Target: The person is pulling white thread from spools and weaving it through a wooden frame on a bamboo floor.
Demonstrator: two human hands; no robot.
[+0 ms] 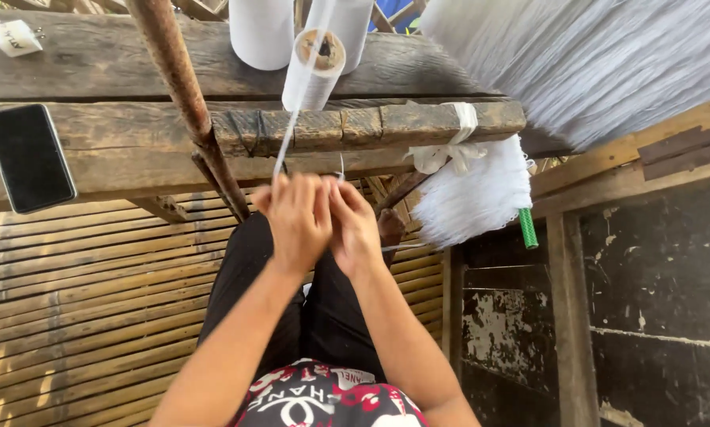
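My left hand (295, 221) and my right hand (355, 229) are pressed together in front of me, over my lap in black trousers. A band of white thread (290, 130) runs from between my fingers up to a white thread cone (314, 71) lying on the wooden beam (133, 134). Both hands pinch this thread near the beam's lower edge. The fingertips hide the exact grip.
A black phone (29, 156) lies on the beam at the left, a white plug (11, 35) above it. Two white spools (261, 28) stand behind the cone. A slanted wooden pole (185, 95) crosses the beam. White warp threads (584, 63) and a tied thread bundle (473, 194) hang at right.
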